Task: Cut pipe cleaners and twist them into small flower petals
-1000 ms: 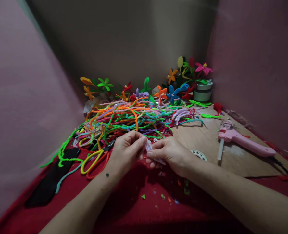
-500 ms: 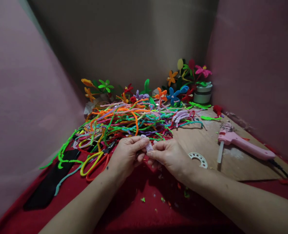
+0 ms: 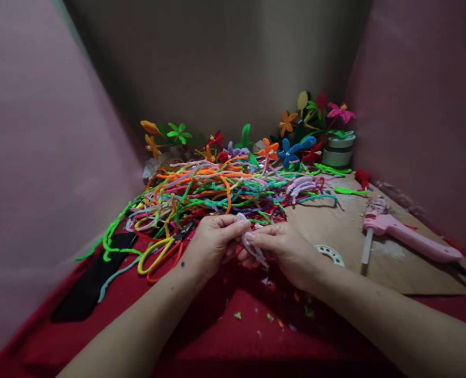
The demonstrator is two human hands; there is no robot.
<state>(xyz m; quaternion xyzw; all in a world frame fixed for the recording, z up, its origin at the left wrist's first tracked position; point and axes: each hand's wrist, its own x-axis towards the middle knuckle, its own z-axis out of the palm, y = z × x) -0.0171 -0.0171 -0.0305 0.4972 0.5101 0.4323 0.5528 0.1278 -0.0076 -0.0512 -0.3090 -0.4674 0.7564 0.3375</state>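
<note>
Between my two hands is a pale lilac pipe cleaner piece, bent or doubled, its lower end slanting down to the right. My left hand pinches its upper end between thumb and fingers. With thumb and fingertips, my right hand grips it just beside the left. The fingers partly hide the piece's middle. Just beyond the hands lies a tangled heap of coloured pipe cleaners. Scissors with yellow and red handles rest left of my left hand.
A pink glue gun lies on a wooden board at right, near a white ring-shaped piece. Pipe cleaner flowers and a small pot stand behind the heap. A black flat object lies at left. Scraps dot the red cloth.
The lilac piece now shows a longer end hanging below my fingers. My hands keep their pinch close together. The whole view has shifted slightly, with things appearing further right.
</note>
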